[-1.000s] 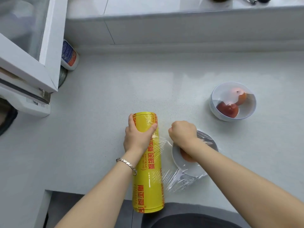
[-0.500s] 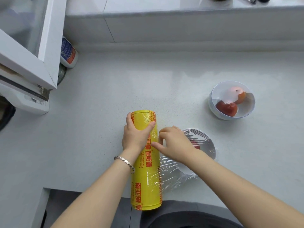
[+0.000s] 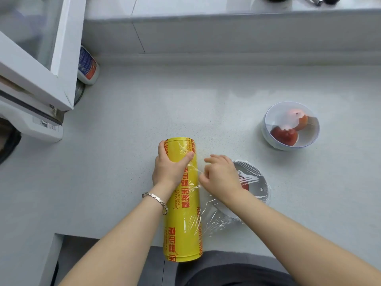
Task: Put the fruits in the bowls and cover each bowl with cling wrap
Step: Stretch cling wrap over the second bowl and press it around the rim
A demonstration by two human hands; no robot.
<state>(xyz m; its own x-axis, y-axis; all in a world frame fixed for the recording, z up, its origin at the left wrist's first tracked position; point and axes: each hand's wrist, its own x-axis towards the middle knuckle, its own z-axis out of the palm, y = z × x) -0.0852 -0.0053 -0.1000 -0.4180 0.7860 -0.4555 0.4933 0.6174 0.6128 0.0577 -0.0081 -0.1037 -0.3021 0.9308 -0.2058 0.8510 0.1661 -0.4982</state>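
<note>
One yellow roll (image 3: 182, 203) lies under our left hand (image 3: 168, 170), which grips its far end. Just right of our right hand (image 3: 221, 178), a bowl (image 3: 257, 190) sits under film (image 3: 216, 221), which this hand pinches beside the roll. Farther right, another bowl (image 3: 265, 129) holds two red fruits (image 3: 284, 136).

Both bare forearms reach forward from the lower edge. The left hand (image 3: 170, 168), a bracelet (image 3: 155, 200) on its wrist, grips the far end of the cling wrap roll (image 3: 183, 213), thumb on one side and fingers on the other. The right hand (image 3: 221, 176) sits just beside it, knuckles up and fingers bent; whether they pinch anything is unclear.
</note>
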